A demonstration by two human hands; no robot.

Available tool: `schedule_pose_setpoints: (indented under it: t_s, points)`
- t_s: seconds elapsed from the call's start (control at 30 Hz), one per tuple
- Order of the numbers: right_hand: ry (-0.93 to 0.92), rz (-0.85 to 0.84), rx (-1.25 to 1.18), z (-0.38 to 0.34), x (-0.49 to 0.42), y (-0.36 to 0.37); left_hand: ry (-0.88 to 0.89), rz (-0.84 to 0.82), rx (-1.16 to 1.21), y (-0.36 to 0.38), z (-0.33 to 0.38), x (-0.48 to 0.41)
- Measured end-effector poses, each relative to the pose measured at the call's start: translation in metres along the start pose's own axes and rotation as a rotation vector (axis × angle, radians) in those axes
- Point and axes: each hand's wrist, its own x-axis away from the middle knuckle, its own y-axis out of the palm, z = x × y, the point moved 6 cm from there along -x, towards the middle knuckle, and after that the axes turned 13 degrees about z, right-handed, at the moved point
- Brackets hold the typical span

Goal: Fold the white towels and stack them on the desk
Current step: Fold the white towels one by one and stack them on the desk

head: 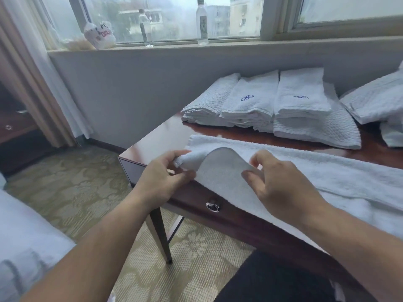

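White towel (327, 171) is lying along the front of the desk (161, 138), overhanging its edge. The left hand (165, 175) and right hand (277, 184) are each pinching its lifted end. Uneven pulling is probably risking a slide floorward.

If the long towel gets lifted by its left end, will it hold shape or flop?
Likely floppy: the towel curls over where the left hand and right hand pinch it. Its near edge drapes over the desk front, so it might slide off if released.
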Motion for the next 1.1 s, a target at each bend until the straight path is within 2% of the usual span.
schedule_pose_setpoints:
  t_s: [0.1,0.17,0.33,0.5,0.67,0.83,0.9,0.97,1.03,1.1]
  points:
    - [0.031,-0.062,0.015,0.007,-0.021,-0.003,0.107,0.064,-0.229,0.005,0.014,-0.018]
    - [0.07,-0.112,0.024,0.014,-0.035,-0.003,0.139,0.114,-0.299,0.006,0.022,-0.034]
    - [0.159,-0.098,0.008,0.032,-0.051,-0.009,0.141,0.222,-0.395,0.013,0.032,-0.068]
    - [0.259,-0.246,0.121,0.07,-0.023,-0.003,0.043,0.166,-0.419,0.035,0.018,-0.092]
    - [0.328,-0.17,0.127,0.085,-0.04,-0.012,-0.031,0.126,-0.496,0.059,0.003,-0.108]
    - [0.246,-0.09,0.441,0.088,-0.062,-0.017,-0.108,0.113,-0.691,0.063,-0.008,-0.118]
    - [0.236,-0.095,0.477,0.092,-0.061,-0.01,-0.123,0.102,-0.806,0.064,-0.013,-0.116]
    - [0.245,-0.137,0.455,0.097,-0.055,0.0,-0.069,0.158,-0.912,0.065,-0.01,-0.112]
    - [0.274,-0.146,0.379,0.102,-0.051,0.002,0.104,0.221,-1.016,0.072,0.005,-0.108]
    - [0.316,-0.138,0.279,0.106,-0.048,-0.006,0.259,0.218,-0.935,0.086,0.024,-0.1]
